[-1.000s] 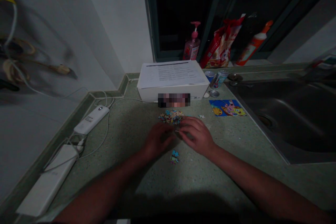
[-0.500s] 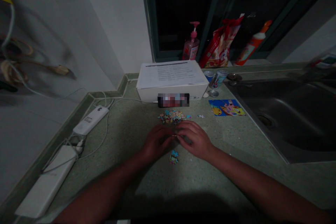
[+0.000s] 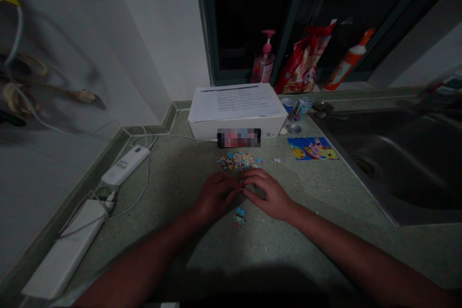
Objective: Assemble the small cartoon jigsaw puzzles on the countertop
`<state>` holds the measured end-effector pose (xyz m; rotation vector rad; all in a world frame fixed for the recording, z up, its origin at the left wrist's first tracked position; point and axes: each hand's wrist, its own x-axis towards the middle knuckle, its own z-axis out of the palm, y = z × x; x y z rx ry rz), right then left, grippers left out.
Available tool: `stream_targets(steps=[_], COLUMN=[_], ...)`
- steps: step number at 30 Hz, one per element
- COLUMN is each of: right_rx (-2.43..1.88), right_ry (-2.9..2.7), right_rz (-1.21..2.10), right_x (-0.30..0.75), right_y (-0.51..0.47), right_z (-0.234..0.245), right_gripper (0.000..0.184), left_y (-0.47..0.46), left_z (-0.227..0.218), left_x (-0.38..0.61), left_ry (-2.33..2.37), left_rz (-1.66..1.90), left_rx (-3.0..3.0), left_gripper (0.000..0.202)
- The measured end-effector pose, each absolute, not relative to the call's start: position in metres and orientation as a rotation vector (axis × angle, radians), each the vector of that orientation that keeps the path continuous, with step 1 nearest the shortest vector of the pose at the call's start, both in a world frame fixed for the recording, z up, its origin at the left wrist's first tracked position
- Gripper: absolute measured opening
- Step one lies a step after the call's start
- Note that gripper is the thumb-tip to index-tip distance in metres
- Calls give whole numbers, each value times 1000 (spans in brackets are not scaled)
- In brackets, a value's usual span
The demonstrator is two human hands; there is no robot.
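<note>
My left hand (image 3: 217, 194) and my right hand (image 3: 269, 194) meet fingertip to fingertip above the counter. Pinched between them is a small puzzle piece (image 3: 242, 189), mostly covered by the fingers. Just beyond the hands lies a heap of loose puzzle pieces (image 3: 236, 160), with a few stray ones to its right. Nearer to me, a small cluster of puzzle pieces (image 3: 239, 217) in blue, green and pink rests on the counter. To the right is a colourful cartoon picture card (image 3: 312, 148).
A white box (image 3: 238, 110) stands at the back, a phone-like screen (image 3: 238, 138) leaning on its front. Cans (image 3: 301, 109) stand beside it. The sink (image 3: 400, 163) is at right. A power bank (image 3: 125, 165), cables and a white power strip (image 3: 67, 249) lie at left.
Both hands stay together in nearly the same place. The piece between the fingertips has tilted slightly; the heap and the cluster lie as before.
</note>
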<state>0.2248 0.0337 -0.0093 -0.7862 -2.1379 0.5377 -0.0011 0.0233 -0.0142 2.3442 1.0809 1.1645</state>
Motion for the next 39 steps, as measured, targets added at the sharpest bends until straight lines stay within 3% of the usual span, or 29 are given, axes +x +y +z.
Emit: stream_targets(steps=[17, 30, 39], right_rx=[-770, -1395, -1625], right_ry=[-2014, -2034, -2152], right_rz=[769, 70, -27], right_x=[228, 295, 308], right_y=[38, 80, 84], right_z=[-16, -12, -10], right_gripper=[12, 19, 24], left_y=[24, 25, 24], left_z=[-16, -21, -18], left_x=[-2, -2, -3], left_ry=[1009, 1184, 1187], left_rz=[1247, 1146, 1094], left_rx=[2404, 2301, 2286], left_gripper=[8, 11, 13])
